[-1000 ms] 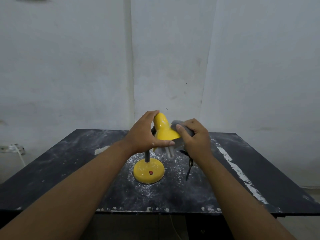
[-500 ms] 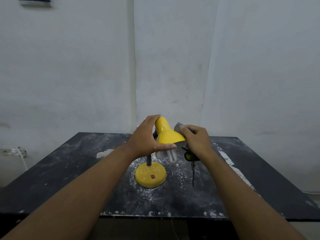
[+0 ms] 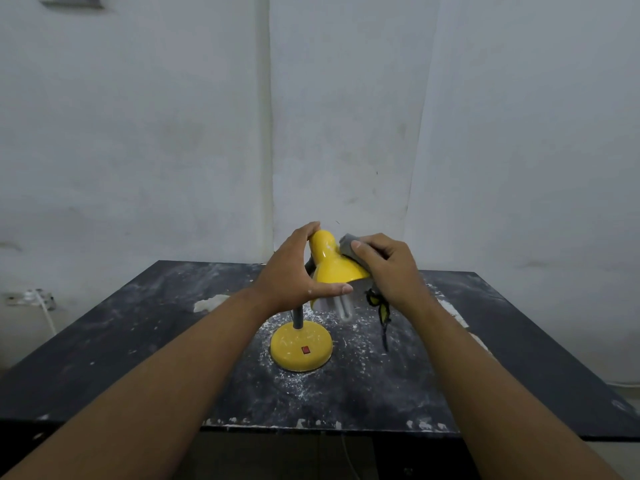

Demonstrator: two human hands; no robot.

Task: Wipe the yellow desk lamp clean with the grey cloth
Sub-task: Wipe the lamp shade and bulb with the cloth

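Lamp: the yellow desk lamp (image 3: 332,265) stands near the middle of the dark surface (image 3: 138,341). It has a glossy, tilted cone shade, a grey neck and a round base (image 3: 301,346) with a red switch (image 3: 305,349).
Bulb: a white bulb (image 3: 344,308) pokes out below the shade.
Cloth: the grey cloth (image 3: 348,247) is bunched against the shade's upper right.
Right hand (image 3: 391,268): fingers are curled round the cloth, pressing it on the shade.
Left hand (image 3: 291,275): it grips the shade's left side, thumb along the rim.
Surface: it is speckled white around the base.
Strand (image 3: 382,317): a dark and yellow strand, possibly a cord, hangs below the right hand.

I'm in a bare workroom, by the look of it: stained white walls (image 3: 138,133) fill the upper frame, a scuffed black table (image 3: 131,348) dusted with white powder lies below, a power socket (image 3: 29,297) at the left edge
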